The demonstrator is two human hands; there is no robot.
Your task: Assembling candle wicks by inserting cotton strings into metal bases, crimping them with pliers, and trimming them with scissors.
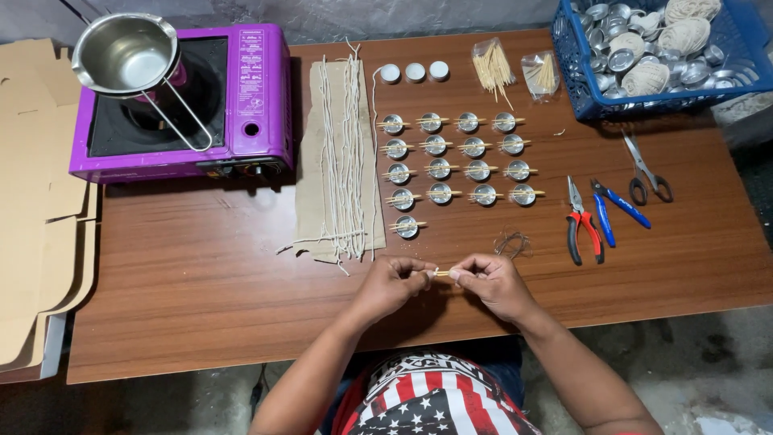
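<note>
My left hand [392, 283] and my right hand [493, 282] meet over the near edge of the wooden table [201, 306], pinching a short pair of wooden toothpicks [441, 274] between their fingertips. Just beyond them stand rows of small metal cups [459, 158], each with toothpicks laid across its rim. A lone cup [407, 227] ends the nearest row. White wax-coated wicks [345, 153] lie in long strands on a piece of cardboard [310, 217] to the left.
A purple portable stove [258, 97] with a steel pot [129, 52] sits at the back left. Red pliers [581, 225], blue pliers [616, 208] and scissors [644, 171] lie right. A blue basket [580, 72] of cups and string stands back right. Two toothpick bags [515, 72] lie nearby.
</note>
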